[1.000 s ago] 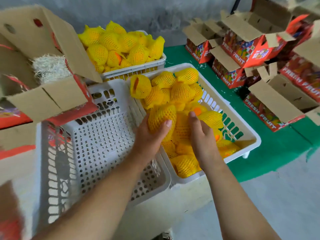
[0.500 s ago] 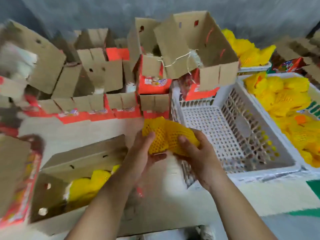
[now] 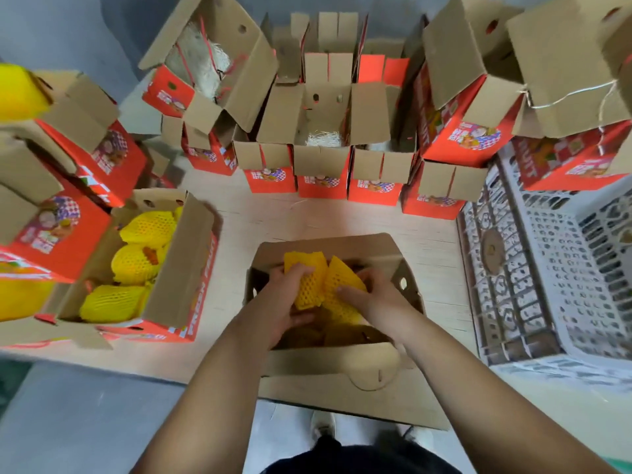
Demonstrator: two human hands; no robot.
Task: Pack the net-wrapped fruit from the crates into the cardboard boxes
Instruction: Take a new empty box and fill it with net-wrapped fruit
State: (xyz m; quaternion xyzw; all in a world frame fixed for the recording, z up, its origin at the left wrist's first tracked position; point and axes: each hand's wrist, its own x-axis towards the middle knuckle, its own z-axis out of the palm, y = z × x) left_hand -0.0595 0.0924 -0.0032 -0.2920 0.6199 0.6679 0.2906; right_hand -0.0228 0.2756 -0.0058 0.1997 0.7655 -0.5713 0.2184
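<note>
The two net-wrapped fruits [image 3: 323, 283] have moved from over the table down into the open cardboard box [image 3: 342, 367] at 6 o'clock. The left hand [image 3: 290, 299] curls around one fruit and the right hand [image 3: 372, 299] holds the other. At 9 o'clock a second box [image 3: 181, 268] holds three wrapped fruits. A white plastic crate [image 3: 547, 268] sits at 3 o'clock. Open red boxes [image 3: 321, 138] line up at 12 o'clock.

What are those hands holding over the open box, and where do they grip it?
Two net-wrapped fruits: left hand grips one round its side, right hand the other.
</note>
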